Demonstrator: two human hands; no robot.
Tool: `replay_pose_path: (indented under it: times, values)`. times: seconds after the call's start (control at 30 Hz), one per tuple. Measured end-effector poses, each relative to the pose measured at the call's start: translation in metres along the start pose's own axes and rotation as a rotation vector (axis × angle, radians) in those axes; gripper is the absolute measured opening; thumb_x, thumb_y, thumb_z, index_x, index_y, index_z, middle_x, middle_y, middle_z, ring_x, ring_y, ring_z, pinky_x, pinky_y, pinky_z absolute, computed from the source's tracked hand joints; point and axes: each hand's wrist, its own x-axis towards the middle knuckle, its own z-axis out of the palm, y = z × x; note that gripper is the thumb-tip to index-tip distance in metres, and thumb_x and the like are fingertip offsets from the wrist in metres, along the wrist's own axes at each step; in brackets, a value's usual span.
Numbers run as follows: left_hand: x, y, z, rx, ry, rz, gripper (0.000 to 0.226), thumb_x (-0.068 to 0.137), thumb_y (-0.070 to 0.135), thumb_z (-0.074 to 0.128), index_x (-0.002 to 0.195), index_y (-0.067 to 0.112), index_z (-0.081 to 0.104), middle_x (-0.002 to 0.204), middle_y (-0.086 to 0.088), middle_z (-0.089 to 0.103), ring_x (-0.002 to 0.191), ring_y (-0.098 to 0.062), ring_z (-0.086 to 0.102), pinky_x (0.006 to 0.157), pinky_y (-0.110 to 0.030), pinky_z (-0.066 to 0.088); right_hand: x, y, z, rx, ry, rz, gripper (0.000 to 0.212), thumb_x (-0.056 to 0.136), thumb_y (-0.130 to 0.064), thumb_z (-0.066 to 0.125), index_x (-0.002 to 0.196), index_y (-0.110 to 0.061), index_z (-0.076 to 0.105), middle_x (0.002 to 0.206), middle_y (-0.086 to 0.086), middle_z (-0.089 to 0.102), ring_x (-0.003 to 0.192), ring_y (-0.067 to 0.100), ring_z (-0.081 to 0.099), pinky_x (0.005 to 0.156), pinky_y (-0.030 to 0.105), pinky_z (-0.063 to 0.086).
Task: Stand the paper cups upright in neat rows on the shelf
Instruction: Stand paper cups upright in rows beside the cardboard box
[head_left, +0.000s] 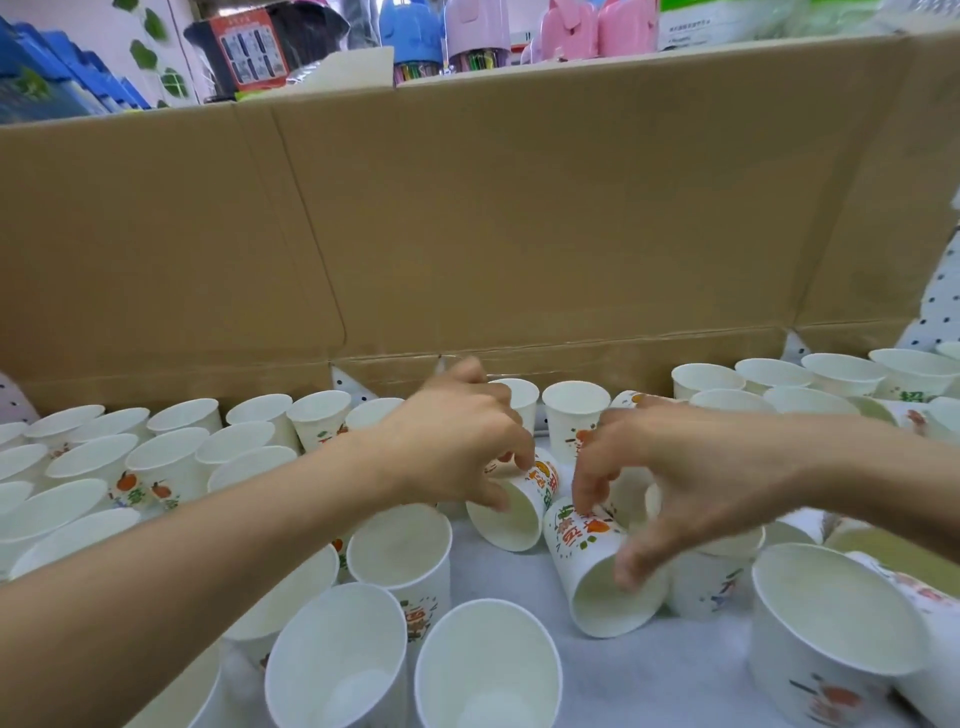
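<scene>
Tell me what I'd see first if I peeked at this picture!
First you'd spot two hands in the middle: the left hand grips a lying cup, and the right hand grips a second lying cup beside it. Upright cups, white with orange fruit prints, stand in rows on the left. Behind everything rises a big brown cardboard wall.

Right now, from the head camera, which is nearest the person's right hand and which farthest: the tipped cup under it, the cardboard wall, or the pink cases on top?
1. The tipped cup, pinched by the right hand.
2. The cardboard wall, upright behind it.
3. The pink cases, beyond the wall, top of view.
</scene>
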Motion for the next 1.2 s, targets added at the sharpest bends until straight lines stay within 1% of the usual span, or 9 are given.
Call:
replay_pose_path:
  times: [0.13,0.23,0.4,0.53,0.67,0.8,0.9,1.03,1.2]
  values:
    - [0.008,0.006,-0.005,0.091,0.082,0.007,0.018,0.082,0.029,0.051,0.090,0.027,0.067,0.083,0.011,0.068,0.088,-0.011,0.052,0.085,-0.029,0.026,0.001,-0.015,0.014,-0.323,0.125,-0.177,0.032,0.072,-0.056,0.060,0.093,-0.037,0.046,0.092,-0.018,0.052,0.087,0.005,0.042,0.081,0.025,0.030]
    - [0.007,-0.001,-0.016,0.095,0.114,-0.052,0.020,0.087,0.037,0.051,0.094,0.032,0.069,0.082,0.013,0.068,0.087,-0.009,0.053,0.081,-0.027,0.024,0.004,-0.015,0.011,-0.320,0.198,-0.179,0.013,0.079,-0.040,0.055,0.086,-0.034,0.045,0.087,-0.014,0.057,0.080,0.009,0.047,0.075,0.021,0.028]
    - [0.001,-0.008,-0.025,0.016,-0.103,-0.129,0.024,0.094,0.045,0.050,0.110,0.040,0.066,0.094,0.012,0.068,0.095,-0.012,0.056,0.079,-0.028,0.023,0.018,-0.009,0.002,-0.230,0.252,-0.008,0.004,0.087,-0.033,0.052,0.086,-0.031,0.055,0.066,-0.017,0.047,0.069,0.012,0.047,0.054,0.025,0.029]
    - [-0.003,-0.002,-0.017,-0.055,-0.200,-0.197,0.026,0.094,0.045,0.050,0.114,0.038,0.065,0.101,0.011,0.069,0.094,-0.014,0.056,0.080,-0.027,0.028,0.035,-0.010,0.000,-0.131,0.153,0.112,0.016,0.088,-0.034,0.056,0.101,-0.030,0.065,0.069,-0.018,0.051,0.066,0.003,0.050,0.052,0.022,0.034]
    - [-0.012,-0.006,-0.021,-0.147,-0.118,-0.221,0.033,0.092,0.055,0.047,0.118,0.040,0.061,0.106,0.017,0.065,0.098,-0.007,0.056,0.084,-0.030,0.032,0.036,-0.004,-0.004,-0.168,0.149,0.134,0.035,0.089,-0.051,0.052,0.117,-0.033,0.061,0.092,-0.015,0.060,0.085,0.012,0.056,0.071,0.030,0.045]
    - [-0.031,-0.009,-0.029,-0.554,-0.197,-0.238,0.064,0.070,0.068,0.068,0.128,0.044,0.053,0.112,0.032,0.055,0.106,0.010,0.047,0.090,-0.016,0.037,0.016,0.001,-0.011,0.162,0.021,0.028,0.067,0.069,-0.073,0.061,0.130,-0.056,0.041,0.122,-0.035,0.046,0.111,-0.012,0.044,0.090,0.016,0.038]
    - [-0.033,-0.004,-0.027,-0.554,-0.284,-0.219,0.079,0.064,0.054,0.082,0.134,0.040,0.049,0.122,0.025,0.053,0.109,0.007,0.047,0.094,-0.018,0.040,0.007,-0.003,-0.005,0.160,-0.106,0.029,0.081,0.061,-0.067,0.074,0.124,-0.074,0.023,0.120,-0.041,0.036,0.111,-0.017,0.035,0.091,0.014,0.033]
    - [-0.024,-0.002,-0.025,-0.559,-0.237,-0.242,0.067,0.070,0.043,0.082,0.130,0.035,0.052,0.109,0.020,0.061,0.100,-0.001,0.055,0.089,-0.028,0.048,0.009,-0.011,0.004,0.037,-0.008,0.049,0.083,0.069,-0.055,0.073,0.134,-0.059,0.021,0.115,-0.031,0.045,0.107,-0.005,0.042,0.092,0.024,0.038]
    - [-0.020,-0.002,-0.019,-0.466,-0.243,-0.261,0.049,0.067,0.055,0.078,0.109,0.036,0.063,0.086,0.019,0.064,0.083,-0.003,0.059,0.076,-0.034,0.052,0.017,-0.015,0.006,-0.085,0.053,0.121,0.086,0.064,-0.071,0.066,0.138,-0.048,0.027,0.104,-0.023,0.045,0.101,0.006,0.041,0.085,0.027,0.033]
